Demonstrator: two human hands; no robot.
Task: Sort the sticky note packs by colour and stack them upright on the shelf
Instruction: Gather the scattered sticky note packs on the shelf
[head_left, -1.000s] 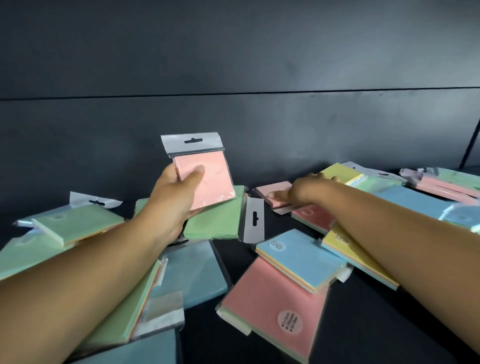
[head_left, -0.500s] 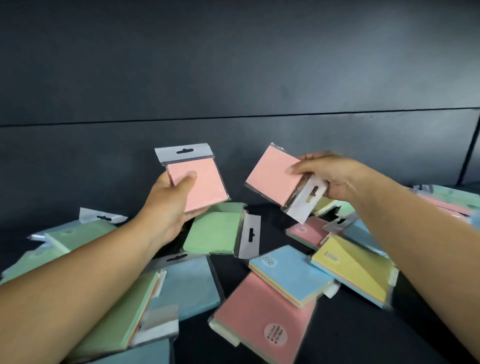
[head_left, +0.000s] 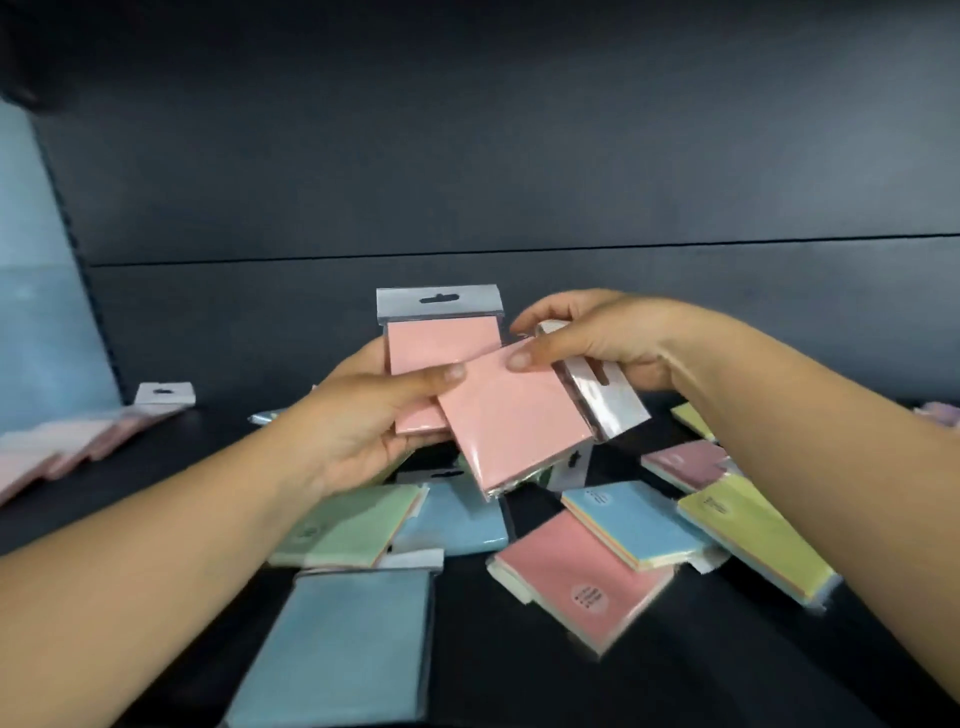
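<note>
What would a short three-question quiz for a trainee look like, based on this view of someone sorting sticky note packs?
1. True or false: the left hand holds a green pack.
2. Multiple choice: the tilted pink pack in the right hand lies A) in front of the upright pink pack, overlapping it; B) flat on the shelf; C) under the blue pack.
3. Fill in: the hang tab of the left hand's pack points ____.

Key: 1 false, it holds a pink pack. 2 A. 3 up.
</note>
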